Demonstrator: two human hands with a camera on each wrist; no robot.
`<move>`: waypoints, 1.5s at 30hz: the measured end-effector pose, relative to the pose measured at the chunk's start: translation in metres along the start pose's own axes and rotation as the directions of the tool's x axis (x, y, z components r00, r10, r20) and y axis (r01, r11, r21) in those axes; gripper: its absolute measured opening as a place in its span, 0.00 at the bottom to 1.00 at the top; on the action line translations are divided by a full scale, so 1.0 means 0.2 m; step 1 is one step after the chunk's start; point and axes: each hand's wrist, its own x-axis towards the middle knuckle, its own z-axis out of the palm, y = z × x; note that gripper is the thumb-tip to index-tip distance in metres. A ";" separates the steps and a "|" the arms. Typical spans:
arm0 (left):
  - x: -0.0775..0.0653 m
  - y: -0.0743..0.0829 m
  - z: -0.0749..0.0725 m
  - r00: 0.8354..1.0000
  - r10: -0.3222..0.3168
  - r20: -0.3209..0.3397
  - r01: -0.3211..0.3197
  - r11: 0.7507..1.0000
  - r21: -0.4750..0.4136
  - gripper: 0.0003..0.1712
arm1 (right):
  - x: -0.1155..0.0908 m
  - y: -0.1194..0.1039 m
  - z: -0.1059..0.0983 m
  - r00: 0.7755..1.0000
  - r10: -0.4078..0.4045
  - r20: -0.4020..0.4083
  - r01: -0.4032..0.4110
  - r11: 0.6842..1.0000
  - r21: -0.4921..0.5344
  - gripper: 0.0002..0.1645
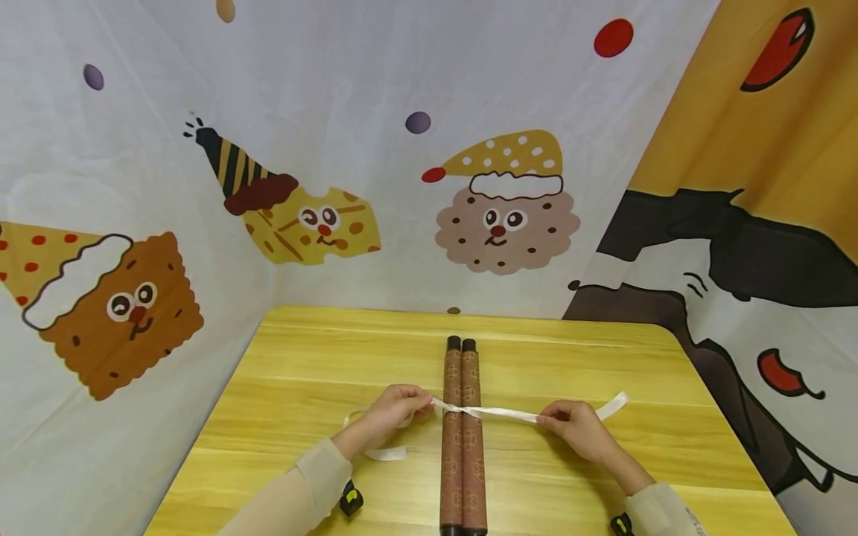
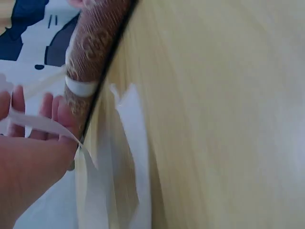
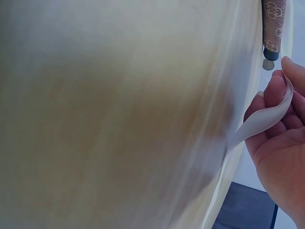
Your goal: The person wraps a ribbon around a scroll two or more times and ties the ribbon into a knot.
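Two brown patterned scrolls with black end knobs lie side by side on the wooden table, pointing away from me. A white ribbon goes round them and crosses on top, a little beyond their middle. Left of the scrolls, my left hand pinches one length of the ribbon close to the crossing. On the other side my right hand pinches the second length, drawn nearly straight. Loose ribbon ends trail past both hands; in the left wrist view a ribbon tail hangs over the table.
The yellow wood-grain table has rounded far corners. Behind it hangs a white cloth backdrop with cartoon food figures. A small black object with a yellow mark shows beside the left sleeve, and a similar dark one by the right cuff.
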 end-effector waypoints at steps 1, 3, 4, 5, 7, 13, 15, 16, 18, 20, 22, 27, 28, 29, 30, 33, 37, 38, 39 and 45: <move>0.00 0.00 0.01 1.000 0.004 -0.016 -0.005 1.000 -0.029 0.17 | 0.00 0.00 0.00 1.000 0.000 0.001 0.000 1.000 -0.001 0.05; 0.01 0.00 0.03 0.999 0.009 -0.036 -0.013 0.995 -0.098 0.16 | 0.00 0.00 0.00 1.000 0.004 0.005 -0.004 1.000 0.001 0.06; 0.02 0.01 0.04 0.999 0.011 -0.045 -0.016 0.992 -0.128 0.15 | 0.00 0.01 0.00 1.000 0.006 0.007 -0.006 1.000 -0.002 0.06; 0.02 0.01 0.05 0.999 0.010 -0.051 -0.018 0.987 -0.159 0.15 | 0.00 0.01 0.00 1.000 0.007 0.008 -0.007 1.000 -0.005 0.06; 0.03 0.01 0.07 0.998 0.016 -0.060 -0.028 0.978 -0.204 0.15 | 0.00 0.01 0.00 1.000 0.008 0.005 -0.008 1.000 -0.011 0.06; 0.07 0.01 0.10 0.998 0.040 -0.057 -0.055 0.955 -0.291 0.18 | -0.01 0.01 0.01 1.000 0.004 -0.003 -0.004 1.000 -0.017 0.05; 0.07 0.01 0.11 0.997 0.038 -0.061 -0.055 0.947 -0.316 0.20 | -0.01 0.01 0.01 1.000 0.005 -0.002 -0.005 1.000 -0.018 0.05; 0.08 0.01 0.11 0.997 0.036 -0.067 -0.056 0.943 -0.329 0.20 | -0.01 0.01 0.01 1.000 0.006 -0.004 -0.006 1.000 -0.019 0.05; 0.08 0.00 0.11 0.996 0.037 -0.082 -0.062 0.940 -0.336 0.21 | -0.01 0.01 0.01 1.000 0.008 -0.003 -0.008 1.000 -0.017 0.05; 0.09 0.00 0.12 0.994 0.033 -0.104 -0.066 0.942 -0.328 0.21 | -0.02 0.01 0.01 1.000 0.010 0.000 -0.010 1.000 -0.015 0.05; 0.09 -0.01 0.13 0.991 0.035 -0.128 -0.072 0.951 -0.300 0.20 | -0.02 0.01 0.01 1.000 0.013 0.002 -0.013 1.000 -0.013 0.05; 0.10 -0.02 0.16 0.983 0.057 -0.176 -0.092 0.976 -0.199 0.20 | -0.02 0.01 0.01 1.000 0.022 0.011 -0.022 1.000 0.003 0.06; 0.10 -0.02 0.16 0.981 0.063 -0.181 -0.097 0.978 -0.183 0.19 | -0.02 0.01 0.01 1.000 0.024 0.013 -0.024 1.000 0.007 0.06; 0.10 -0.02 0.16 0.980 0.067 -0.186 -0.100 0.980 -0.172 0.19 | -0.02 0.01 0.01 1.000 0.025 0.014 -0.025 1.000 0.010 0.07; 0.11 -0.02 0.16 0.980 0.069 -0.186 -0.101 0.980 -0.171 0.18 | -0.02 0.00 0.01 1.000 0.027 0.015 -0.027 1.000 0.013 0.07; 0.11 -0.02 0.16 0.984 0.068 -0.167 -0.098 0.979 -0.181 0.18 | -0.03 0.00 0.01 0.999 0.030 0.014 -0.030 0.999 0.014 0.07; 0.10 -0.02 0.15 0.989 0.061 -0.136 -0.088 0.976 -0.199 0.19 | -0.03 0.00 0.01 0.999 0.036 0.017 -0.036 0.999 0.018 0.07; 0.10 -0.02 0.15 0.989 0.063 -0.135 -0.090 0.976 -0.198 0.19 | -0.03 -0.01 0.01 0.999 0.037 0.018 -0.038 0.999 0.021 0.08; 0.10 -0.02 0.15 0.989 0.063 -0.136 -0.090 0.975 -0.202 0.19 | -0.03 -0.01 0.01 0.999 0.038 0.018 -0.039 0.999 0.024 0.08; 0.10 -0.02 0.16 0.982 0.051 -0.184 -0.094 0.968 -0.234 0.17 | -0.03 -0.01 0.01 0.999 0.034 0.008 -0.035 0.999 0.013 0.08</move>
